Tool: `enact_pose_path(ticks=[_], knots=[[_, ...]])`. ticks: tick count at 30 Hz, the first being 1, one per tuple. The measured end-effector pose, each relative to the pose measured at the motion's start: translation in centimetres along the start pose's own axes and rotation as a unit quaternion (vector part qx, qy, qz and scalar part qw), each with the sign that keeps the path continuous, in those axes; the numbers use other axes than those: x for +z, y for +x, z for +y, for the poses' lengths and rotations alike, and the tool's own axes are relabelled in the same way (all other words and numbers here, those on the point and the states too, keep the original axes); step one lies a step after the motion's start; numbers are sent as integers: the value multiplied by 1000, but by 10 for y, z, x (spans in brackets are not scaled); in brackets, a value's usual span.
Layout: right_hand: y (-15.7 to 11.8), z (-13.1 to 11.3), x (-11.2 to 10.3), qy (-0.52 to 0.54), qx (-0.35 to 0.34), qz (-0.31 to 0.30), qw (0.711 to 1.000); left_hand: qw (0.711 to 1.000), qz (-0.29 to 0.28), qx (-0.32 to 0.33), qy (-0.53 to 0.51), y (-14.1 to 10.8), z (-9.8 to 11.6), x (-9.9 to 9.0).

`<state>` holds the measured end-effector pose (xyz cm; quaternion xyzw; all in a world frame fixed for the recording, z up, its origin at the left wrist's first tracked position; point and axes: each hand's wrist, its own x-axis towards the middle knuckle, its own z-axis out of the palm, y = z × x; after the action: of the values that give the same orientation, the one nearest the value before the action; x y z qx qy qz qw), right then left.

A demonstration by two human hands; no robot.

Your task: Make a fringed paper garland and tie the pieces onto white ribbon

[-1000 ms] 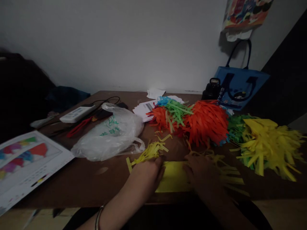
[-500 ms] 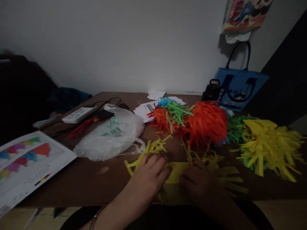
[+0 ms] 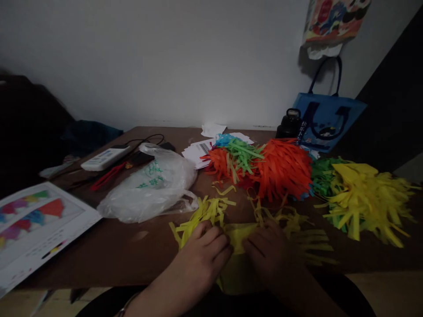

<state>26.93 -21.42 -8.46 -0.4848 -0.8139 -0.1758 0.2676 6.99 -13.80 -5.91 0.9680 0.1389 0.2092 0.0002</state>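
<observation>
A sheet of yellow tissue paper [image 3: 240,237] with fringed ends lies at the table's front edge, part of it hanging over. My left hand [image 3: 206,246] is closed on its left side, fingers curled, with cut strips [image 3: 211,209] spreading out beyond the knuckles. On the right side, my right hand [image 3: 269,246] is bent over the same paper, its fingertips pressed on it and partly in shadow. More fringe [image 3: 313,244] fans out to the right of that hand. Between the two hands the paper is a flat band with a fold across it.
Red fringed tissue [image 3: 286,169], green strips [image 3: 246,152] and a yellow fringed bundle [image 3: 370,198] lie behind and right. A white plastic bag [image 3: 152,189], a power strip [image 3: 105,157] and a printed sheet [image 3: 42,229] are left. A black bottle [image 3: 289,124] stands beside a blue bag [image 3: 327,121].
My left hand has shifted slightly down, showing more of the yellow strips behind it. Both hands stay on the yellow paper. The whole view has moved a little.
</observation>
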Motion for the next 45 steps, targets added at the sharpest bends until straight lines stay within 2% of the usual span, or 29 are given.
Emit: enact_pose_path(ticks=[5,7,10,13,17,21,24,26,28,30,33,35,37,40,42,45], knots=[[-9,11,-2,-4,-13,-16,1000,999,-27,-25,-19,-7,-1,1],[-11,17,-4,12,13,-30,999,997,-29,-57,-31,-9,-2,2],[-11,25,-3,50,49,-15,997,993,-26,-106,-49,-9,-4,4],[-9,30,3,40,85,-13,996,986,-43,-153,-53,-3,-6,3],[-4,31,10,-21,127,-52,990,981,-61,-185,-11,5,-8,4],[-2,30,11,-13,168,-86,982,974,-85,-207,30,9,-9,7],[-4,32,11,-18,191,-77,978,967,-112,-225,42,13,-10,8],[-6,33,10,-34,195,-42,979,964,-126,-231,48,14,-10,9],[-5,32,8,-33,174,0,984,962,-136,-230,54,16,-9,10],[-2,27,5,6,119,32,992,962,-140,-227,57,16,-9,11],[5,17,3,63,38,14,997,964,-133,-223,60,15,-9,9],[8,12,4,59,16,-9,998,966,-110,-224,66,14,-7,4],[9,10,7,42,9,-12,999,975,-70,-202,62,14,-4,0],[7,9,7,37,23,1,999,992,-27,-120,29,13,1,-1],[6,7,5,54,37,0,998,996,-23,-82,21,13,2,4],[8,5,1,71,47,-16,996,996,-25,-81,36,13,0,14]])
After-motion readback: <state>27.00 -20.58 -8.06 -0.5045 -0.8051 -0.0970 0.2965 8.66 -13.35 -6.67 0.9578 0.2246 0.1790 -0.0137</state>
